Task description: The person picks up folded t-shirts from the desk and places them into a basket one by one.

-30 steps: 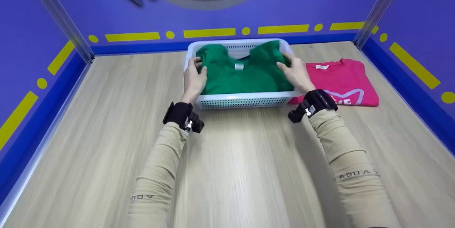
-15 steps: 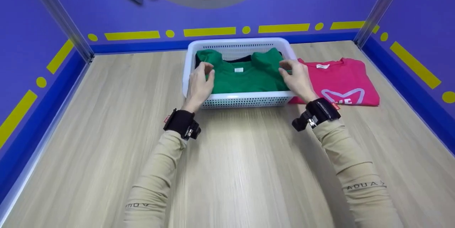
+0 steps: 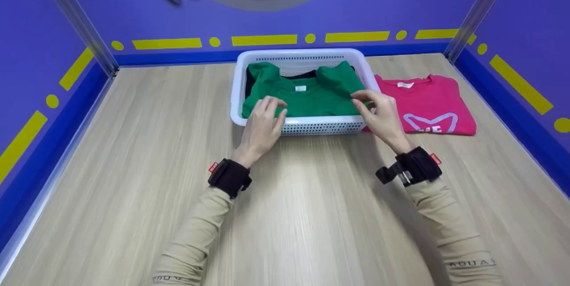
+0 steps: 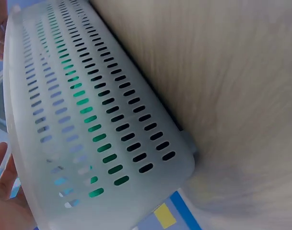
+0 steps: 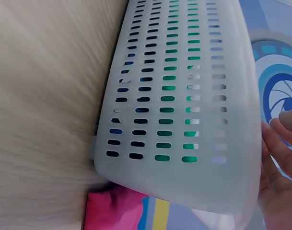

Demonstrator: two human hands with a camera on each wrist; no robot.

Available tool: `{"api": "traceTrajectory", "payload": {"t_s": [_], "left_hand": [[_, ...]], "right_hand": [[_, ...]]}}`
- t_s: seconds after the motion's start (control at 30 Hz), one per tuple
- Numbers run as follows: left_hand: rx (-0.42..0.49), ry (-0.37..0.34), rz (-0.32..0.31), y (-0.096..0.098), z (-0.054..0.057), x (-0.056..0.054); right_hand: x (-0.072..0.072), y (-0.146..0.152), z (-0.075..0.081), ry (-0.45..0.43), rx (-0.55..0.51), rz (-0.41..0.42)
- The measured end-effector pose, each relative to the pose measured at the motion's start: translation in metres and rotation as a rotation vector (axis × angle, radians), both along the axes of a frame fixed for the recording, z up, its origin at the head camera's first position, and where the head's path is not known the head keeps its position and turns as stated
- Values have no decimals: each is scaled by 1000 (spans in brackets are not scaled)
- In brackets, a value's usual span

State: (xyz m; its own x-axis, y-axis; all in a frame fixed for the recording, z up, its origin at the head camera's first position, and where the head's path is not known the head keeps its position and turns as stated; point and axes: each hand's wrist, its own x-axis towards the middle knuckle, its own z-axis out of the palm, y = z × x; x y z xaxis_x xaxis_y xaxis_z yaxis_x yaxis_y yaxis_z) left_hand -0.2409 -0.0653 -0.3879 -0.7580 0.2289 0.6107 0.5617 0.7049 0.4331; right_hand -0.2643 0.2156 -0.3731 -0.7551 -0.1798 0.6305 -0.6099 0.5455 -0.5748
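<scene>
A green shirt [image 3: 307, 99] with a white neck label lies folded in a white perforated basket [image 3: 307, 120], its collar toward the back wall. Under it, dark fabric [image 3: 305, 75] shows at the neckline and sides. My left hand [image 3: 262, 125] is over the basket's front rim, left of its middle, with fingers loosely bent and nothing in them. At the front right corner is my right hand [image 3: 380, 112], its thumb and fingers apart beside the shirt's edge. The right wrist view shows the fingers [image 5: 277, 158] just past the rim; the basket wall hides the shirt except through slots.
A folded pink shirt [image 3: 427, 99] with a light printed outline lies on the wooden table [image 3: 294, 214], right against the basket's right side. Blue panels [image 3: 276, 27] with yellow marks wall in the table behind and at both sides.
Both hands have let go of the green shirt's sides and drawn back toward the front rim. The shirt has settled lower in the basket, uncovering dark fabric behind its neckline.
</scene>
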Motion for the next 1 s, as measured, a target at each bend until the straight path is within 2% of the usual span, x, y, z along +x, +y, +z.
{"api": "traceTrajectory", "payload": {"t_s": [0.13,0.3,0.43,0.53,0.63,0.73,0.87,1.0], "left_hand": [[-105,134,-19,1,-10,9],[-232,328,-43,0,-25,22],[-307,482,-53,2,-33,31],[-341,558,-66,4,-34,38],[-378,576,-92,8,-34,44],[-422,550,-127,11,-34,48],[-461,513,-156,14,-33,53],[-475,494,-171,17,-31,56]], "right_hand": [[13,8,-3,38,-26,-3],[22,19,-4,57,-34,-64],[22,32,-8,39,-62,-128],[16,44,-14,4,-100,-184],[10,56,-19,-70,-98,-247],[6,66,-25,-210,-20,-289],[1,80,-34,-397,217,-273],[-2,92,-41,-496,417,-246]]}}
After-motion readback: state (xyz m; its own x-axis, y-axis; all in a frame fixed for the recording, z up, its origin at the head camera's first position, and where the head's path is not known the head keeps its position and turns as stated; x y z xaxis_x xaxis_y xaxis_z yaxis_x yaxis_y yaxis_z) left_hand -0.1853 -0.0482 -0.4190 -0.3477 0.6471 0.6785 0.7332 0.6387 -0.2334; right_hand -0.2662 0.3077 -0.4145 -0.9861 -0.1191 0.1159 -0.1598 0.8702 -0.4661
